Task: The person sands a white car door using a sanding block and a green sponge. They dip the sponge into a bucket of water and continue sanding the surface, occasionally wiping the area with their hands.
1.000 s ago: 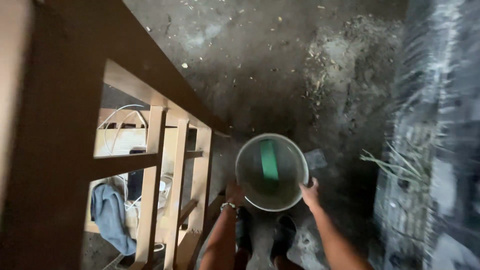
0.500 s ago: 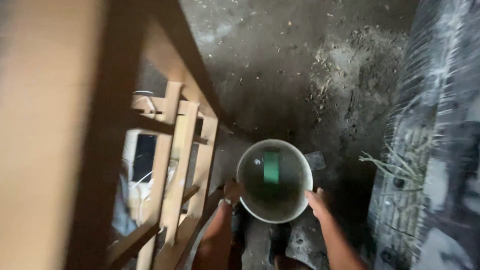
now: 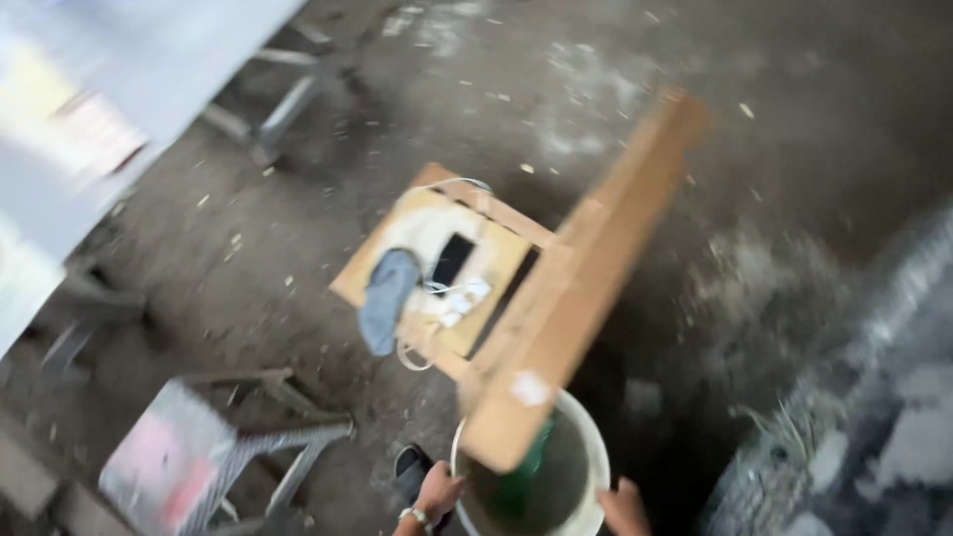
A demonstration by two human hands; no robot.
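Fingers of both hands clasp the rim of the white bucket (image 3: 531, 476): left hand (image 3: 437, 491) on its left edge, right hand (image 3: 620, 506) on its right. Bucket is held above the floor (image 3: 298, 238) (green object inside), not set down; wooden frame (image 3: 556, 298) partly overlaps it.

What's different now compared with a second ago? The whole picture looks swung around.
The view has swung left: more of the floor shows, with a wooden stand carrying a blue cloth, and a stool. The white bucket now sits at the bottom edge, partly behind a wooden beam. Unchanged: the left hand and right hand still grip the bucket's rim, with something green inside.
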